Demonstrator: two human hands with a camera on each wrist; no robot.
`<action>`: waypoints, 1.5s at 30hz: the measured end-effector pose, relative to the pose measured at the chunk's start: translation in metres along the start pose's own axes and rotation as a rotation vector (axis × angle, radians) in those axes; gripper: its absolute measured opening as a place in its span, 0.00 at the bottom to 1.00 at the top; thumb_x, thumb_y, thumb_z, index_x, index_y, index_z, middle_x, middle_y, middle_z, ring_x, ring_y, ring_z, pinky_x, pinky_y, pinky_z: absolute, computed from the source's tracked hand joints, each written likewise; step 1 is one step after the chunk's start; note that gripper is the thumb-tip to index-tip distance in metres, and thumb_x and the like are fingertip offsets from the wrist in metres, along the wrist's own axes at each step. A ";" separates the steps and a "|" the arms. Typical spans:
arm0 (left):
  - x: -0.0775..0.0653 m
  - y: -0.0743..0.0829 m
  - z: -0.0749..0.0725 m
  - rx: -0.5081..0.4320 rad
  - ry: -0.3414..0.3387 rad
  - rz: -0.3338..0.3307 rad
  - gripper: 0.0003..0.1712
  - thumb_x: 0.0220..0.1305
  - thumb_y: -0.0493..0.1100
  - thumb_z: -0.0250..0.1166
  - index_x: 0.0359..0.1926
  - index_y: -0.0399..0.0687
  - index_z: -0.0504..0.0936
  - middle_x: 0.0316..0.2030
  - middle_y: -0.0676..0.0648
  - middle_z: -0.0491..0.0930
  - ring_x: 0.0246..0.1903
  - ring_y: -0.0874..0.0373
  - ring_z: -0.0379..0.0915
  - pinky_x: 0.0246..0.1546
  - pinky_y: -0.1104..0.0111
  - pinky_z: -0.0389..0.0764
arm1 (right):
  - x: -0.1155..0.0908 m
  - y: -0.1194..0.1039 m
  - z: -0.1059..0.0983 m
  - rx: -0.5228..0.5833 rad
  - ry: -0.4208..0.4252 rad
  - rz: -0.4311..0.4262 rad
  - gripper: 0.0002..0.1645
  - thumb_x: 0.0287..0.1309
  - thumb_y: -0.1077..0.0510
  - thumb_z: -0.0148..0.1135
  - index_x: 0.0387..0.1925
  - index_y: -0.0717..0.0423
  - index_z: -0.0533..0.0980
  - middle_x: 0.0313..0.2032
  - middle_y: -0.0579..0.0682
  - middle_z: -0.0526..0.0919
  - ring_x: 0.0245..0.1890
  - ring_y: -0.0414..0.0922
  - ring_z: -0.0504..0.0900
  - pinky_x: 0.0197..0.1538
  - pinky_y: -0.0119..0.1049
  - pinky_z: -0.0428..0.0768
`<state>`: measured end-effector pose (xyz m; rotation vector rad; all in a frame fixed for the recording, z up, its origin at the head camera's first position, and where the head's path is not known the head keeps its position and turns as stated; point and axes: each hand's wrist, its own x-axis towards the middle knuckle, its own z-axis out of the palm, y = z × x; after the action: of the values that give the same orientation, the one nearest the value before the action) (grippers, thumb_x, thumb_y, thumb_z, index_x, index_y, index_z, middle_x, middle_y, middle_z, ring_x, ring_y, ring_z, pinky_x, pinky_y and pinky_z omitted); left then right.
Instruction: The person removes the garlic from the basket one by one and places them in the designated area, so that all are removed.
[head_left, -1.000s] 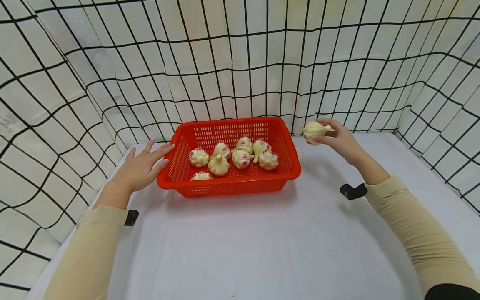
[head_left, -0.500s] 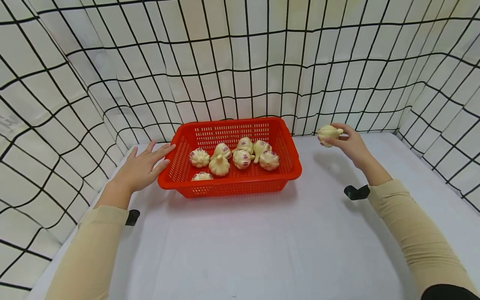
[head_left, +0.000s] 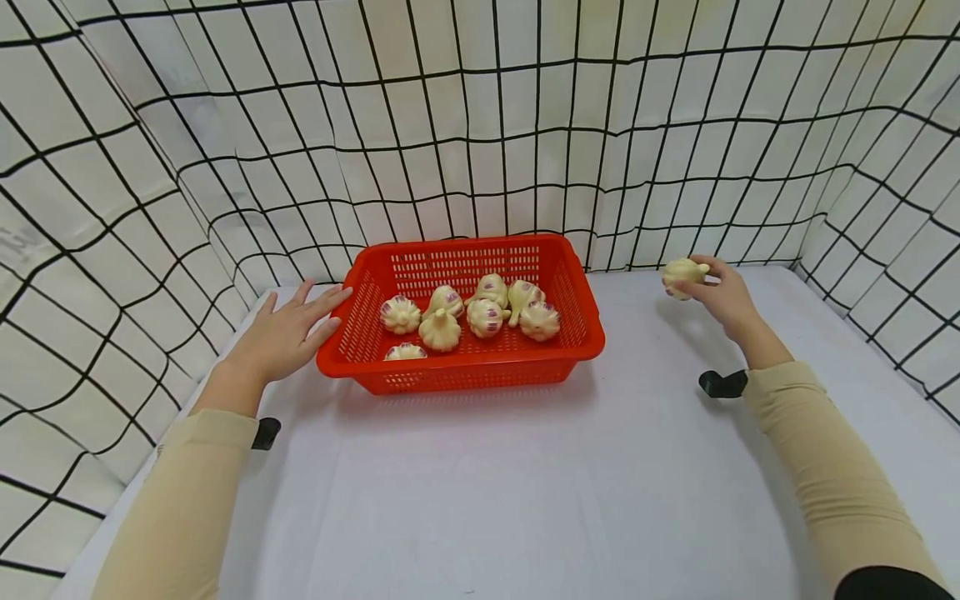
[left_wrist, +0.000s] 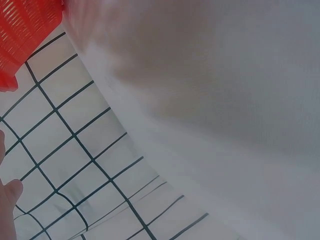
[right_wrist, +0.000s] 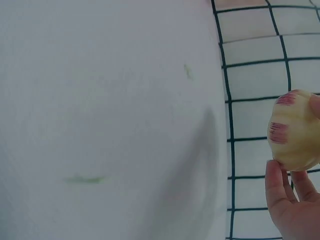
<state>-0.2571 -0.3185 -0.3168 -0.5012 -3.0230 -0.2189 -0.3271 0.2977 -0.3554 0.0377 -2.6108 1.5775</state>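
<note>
Your right fingers [right_wrist: 274,187] pinch a purple-streaked cream garlic bulb [head_left: 680,276];
left fingers [head_left: 324,304] spread at the red basket [head_left: 465,361]; white counter [head_left: 465,483], black-gridded walls [head_left: 513,100].

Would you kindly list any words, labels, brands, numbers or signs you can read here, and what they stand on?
No text can be read.
White wall, far left in the head view: faint grey marks, too blurred to read.
Red basket and held garlic bulb: no lettering visible.
</note>
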 end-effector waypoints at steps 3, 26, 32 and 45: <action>0.000 0.000 0.000 0.003 0.000 0.002 0.38 0.79 0.65 0.40 0.81 0.53 0.56 0.78 0.37 0.55 0.78 0.33 0.36 0.71 0.31 0.32 | 0.000 0.006 -0.003 -0.014 0.014 0.014 0.45 0.73 0.50 0.59 0.79 0.64 0.51 0.75 0.71 0.52 0.72 0.67 0.58 0.64 0.48 0.69; 0.001 0.000 -0.001 -0.010 -0.003 -0.002 0.38 0.79 0.65 0.41 0.81 0.54 0.57 0.77 0.37 0.56 0.77 0.33 0.37 0.71 0.32 0.30 | 0.006 0.039 -0.032 -0.072 0.067 0.110 0.44 0.73 0.52 0.57 0.78 0.69 0.50 0.75 0.75 0.52 0.71 0.66 0.56 0.57 0.36 0.69; 0.000 -0.001 -0.001 -0.007 0.000 -0.005 0.38 0.79 0.65 0.42 0.81 0.54 0.57 0.77 0.37 0.56 0.78 0.33 0.37 0.71 0.32 0.30 | 0.009 0.041 -0.034 -0.073 0.044 0.134 0.47 0.74 0.50 0.56 0.79 0.68 0.46 0.76 0.75 0.47 0.73 0.69 0.52 0.72 0.59 0.61; -0.001 0.000 -0.003 -0.003 -0.006 -0.013 0.38 0.79 0.64 0.43 0.81 0.54 0.57 0.78 0.38 0.55 0.78 0.33 0.37 0.71 0.32 0.31 | 0.019 0.043 -0.030 -0.097 0.039 0.173 0.46 0.75 0.51 0.55 0.77 0.72 0.46 0.74 0.78 0.48 0.73 0.69 0.53 0.73 0.60 0.60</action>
<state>-0.2557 -0.3189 -0.3141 -0.4828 -3.0331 -0.2230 -0.3472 0.3447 -0.3775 -0.2299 -2.7208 1.4805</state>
